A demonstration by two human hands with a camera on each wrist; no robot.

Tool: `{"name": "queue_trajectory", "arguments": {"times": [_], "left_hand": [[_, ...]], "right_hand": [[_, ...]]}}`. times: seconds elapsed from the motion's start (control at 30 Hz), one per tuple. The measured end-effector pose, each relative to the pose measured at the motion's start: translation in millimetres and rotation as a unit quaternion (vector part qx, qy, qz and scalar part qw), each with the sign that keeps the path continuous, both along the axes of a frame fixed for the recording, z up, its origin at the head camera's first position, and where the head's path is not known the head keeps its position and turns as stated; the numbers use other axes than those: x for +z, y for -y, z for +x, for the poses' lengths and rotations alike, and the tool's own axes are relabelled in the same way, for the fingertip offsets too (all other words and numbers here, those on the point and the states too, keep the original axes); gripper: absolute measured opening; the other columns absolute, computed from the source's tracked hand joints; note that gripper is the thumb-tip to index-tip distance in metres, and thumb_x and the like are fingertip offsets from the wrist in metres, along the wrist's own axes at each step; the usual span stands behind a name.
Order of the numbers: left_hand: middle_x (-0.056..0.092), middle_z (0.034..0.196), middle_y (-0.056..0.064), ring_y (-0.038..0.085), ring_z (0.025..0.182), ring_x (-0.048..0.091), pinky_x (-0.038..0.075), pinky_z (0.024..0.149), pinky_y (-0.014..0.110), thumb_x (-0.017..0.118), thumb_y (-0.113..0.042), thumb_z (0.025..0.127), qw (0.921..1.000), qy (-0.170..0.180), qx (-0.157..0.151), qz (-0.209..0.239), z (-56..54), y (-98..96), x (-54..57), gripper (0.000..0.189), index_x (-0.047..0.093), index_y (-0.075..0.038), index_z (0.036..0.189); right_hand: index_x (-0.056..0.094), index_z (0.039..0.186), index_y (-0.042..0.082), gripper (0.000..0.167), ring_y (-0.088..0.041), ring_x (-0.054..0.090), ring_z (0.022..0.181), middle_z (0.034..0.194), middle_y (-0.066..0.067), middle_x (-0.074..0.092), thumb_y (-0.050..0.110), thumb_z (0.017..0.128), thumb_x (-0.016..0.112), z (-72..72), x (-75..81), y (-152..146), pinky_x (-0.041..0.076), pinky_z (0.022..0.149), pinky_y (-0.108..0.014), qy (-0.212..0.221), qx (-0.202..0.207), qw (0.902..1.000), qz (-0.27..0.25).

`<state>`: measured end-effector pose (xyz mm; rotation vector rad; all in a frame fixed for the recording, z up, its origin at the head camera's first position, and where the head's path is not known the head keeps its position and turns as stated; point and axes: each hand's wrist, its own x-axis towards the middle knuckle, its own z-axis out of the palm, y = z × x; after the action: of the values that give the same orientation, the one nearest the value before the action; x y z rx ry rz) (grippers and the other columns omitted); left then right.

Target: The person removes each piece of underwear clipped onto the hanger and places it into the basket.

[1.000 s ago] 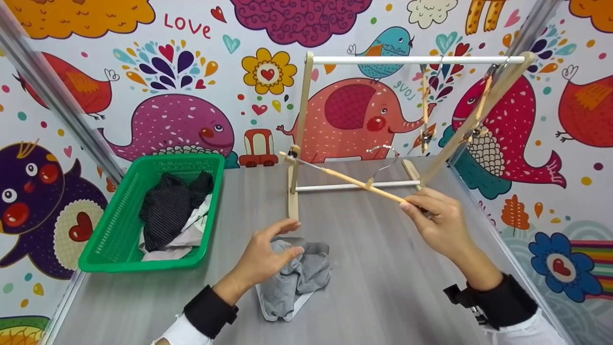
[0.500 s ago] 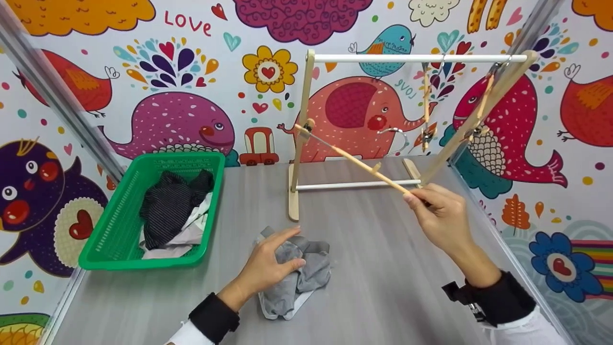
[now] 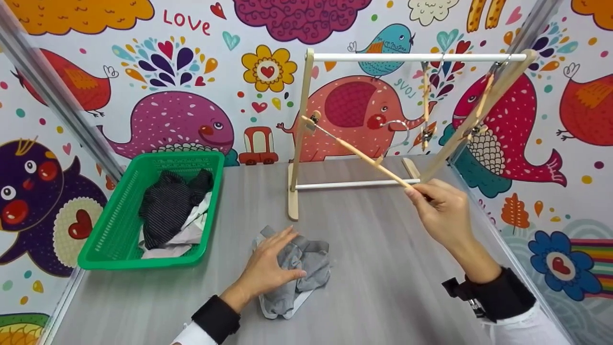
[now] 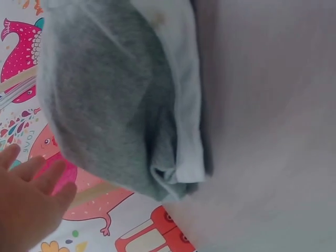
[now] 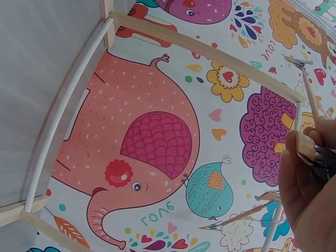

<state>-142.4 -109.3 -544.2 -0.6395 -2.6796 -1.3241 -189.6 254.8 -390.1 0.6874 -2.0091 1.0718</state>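
Note:
In the head view, my right hand (image 3: 443, 211) pinches one end of a wooden clip hanger (image 3: 364, 155). The hanger slants up to the left, with its metal hook on the far side and a clip at its far end. A clip (image 5: 307, 147) shows at my right fingers in the right wrist view. My left hand (image 3: 270, 263) is over a crumpled grey garment (image 3: 316, 270) on the table, fingers extended and thumb apart. The garment has white trim (image 4: 186, 115), plain in the left wrist view. My left hand hides part of it.
A wooden rack with a white top rail (image 3: 373, 57) stands at the back. Two more clip hangers, one of them here (image 3: 425, 105), hang at its right end. To the left is a green basket (image 3: 91, 244) holding a dark striped garment (image 3: 167, 208) and pale cloth.
The hanger's far end has swung up and to the right, and my right hand has risen slightly. My left hand has shifted slightly toward me over the grey garment.

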Motion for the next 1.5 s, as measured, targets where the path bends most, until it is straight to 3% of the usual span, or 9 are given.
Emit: {"name": "queue_trajectory", "arguments": {"times": [0.37, 0.77, 1.13, 1.33, 1.5], "left_hand": [[0.037, 0.165, 0.019, 0.05, 0.148, 0.035, 0.02, 0.121, 0.067, 0.091, -0.052, 0.075, 0.9975, -0.014, -0.001, -0.069, -1.5, 1.0, -17.2, 0.104, 0.046, -0.009, 0.158], [0.025, 0.169, 0.023, 0.048, 0.153, 0.026, 0.016, 0.122, 0.068, 0.092, -0.061, 0.067, 0.985, 0.002, 0.021, -0.171, -1.1, 0.6, -30.4, 0.128, 0.03, -0.007, 0.165], [0.029, 0.167, 0.025, 0.051, 0.15, 0.029, 0.024, 0.118, 0.071, 0.093, -0.054, 0.068, 0.9823, 0.041, 0.032, -0.18, -1.7, 2.2, -37.2, 0.121, 0.034, -0.009, 0.164], [0.034, 0.163, 0.027, 0.053, 0.145, 0.037, 0.032, 0.116, 0.067, 0.095, -0.044, 0.068, 0.9829, 0.026, 0.025, -0.181, -0.8, 3.8, -40.5, 0.113, 0.041, -0.007, 0.16], [0.038, 0.161, 0.027, 0.054, 0.142, 0.041, 0.035, 0.114, 0.066, 0.095, -0.04, 0.071, 0.9828, 0.02, 0.018, -0.183, -0.8, 6.1, -41.5, 0.104, 0.046, -0.006, 0.157]], "right_hand": [[0.081, 0.087, -0.003, 0.016, -0.01, 0.046, 0.06, 0.065, -0.007, 0.06, -0.016, 0.077, 0.083, -6.1, 2.0, -0.5, 0.033, 0.056, -0.012, -0.025, -0.039, 0.9988, 0.019], [0.082, 0.088, -0.003, 0.012, -0.013, 0.044, 0.058, 0.063, -0.007, 0.058, -0.01, 0.079, 0.085, -6.8, 11.6, 3.7, 0.029, 0.055, -0.014, -0.034, -0.062, 0.9959, 0.058], [0.083, 0.091, -0.001, 0.007, -0.017, 0.052, 0.054, 0.067, -0.008, 0.067, 0.0, 0.084, 0.085, -10.4, 29.1, 13.8, 0.032, 0.053, -0.021, -0.053, -0.112, 0.9857, 0.114], [0.084, 0.092, 0.0, 0.007, -0.018, 0.051, 0.05, 0.064, -0.008, 0.065, 0.004, 0.087, 0.084, -12.0, 33.9, 22.2, 0.033, 0.049, -0.029, -0.064, -0.13, 0.9813, 0.127], [0.084, 0.094, 0.0, 0.008, -0.018, 0.053, 0.051, 0.067, -0.009, 0.069, 0.005, 0.089, 0.083, -12.5, 38.5, 27.9, 0.033, 0.049, -0.026, -0.064, -0.14, 0.9813, 0.116]]}}
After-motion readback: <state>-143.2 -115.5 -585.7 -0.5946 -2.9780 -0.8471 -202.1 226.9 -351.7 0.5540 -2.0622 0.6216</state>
